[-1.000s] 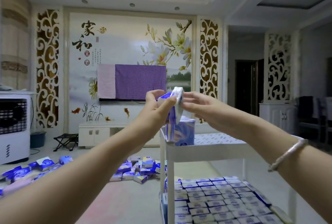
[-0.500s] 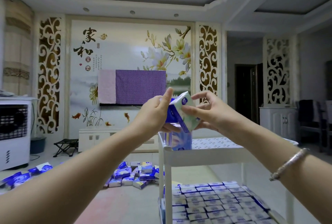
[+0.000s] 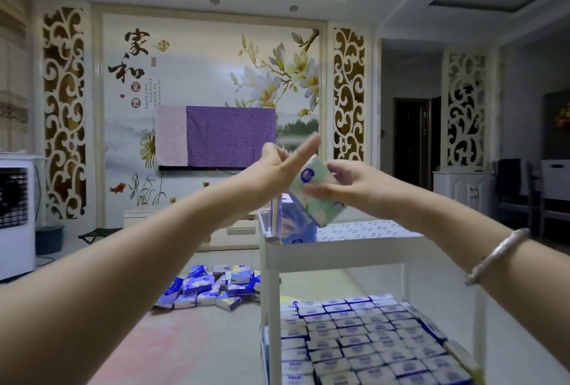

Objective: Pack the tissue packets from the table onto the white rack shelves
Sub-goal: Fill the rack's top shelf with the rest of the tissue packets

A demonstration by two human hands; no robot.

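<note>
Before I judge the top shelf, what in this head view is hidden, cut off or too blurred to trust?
- Packets on the top shelf: the held tissue packet and both hands cover most, so no count.
- Left hand: motion-blurred; contact with the packet unclear.
- Right hand: its fingertips are hidden behind the packet.
- Lower shelf packets: cut off by the bottom edge.
- Floor packets: print too small.

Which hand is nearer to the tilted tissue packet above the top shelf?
Right. The right hand pinches the tilted tissue packet; the left hand is beside it, fingers straight.
</note>
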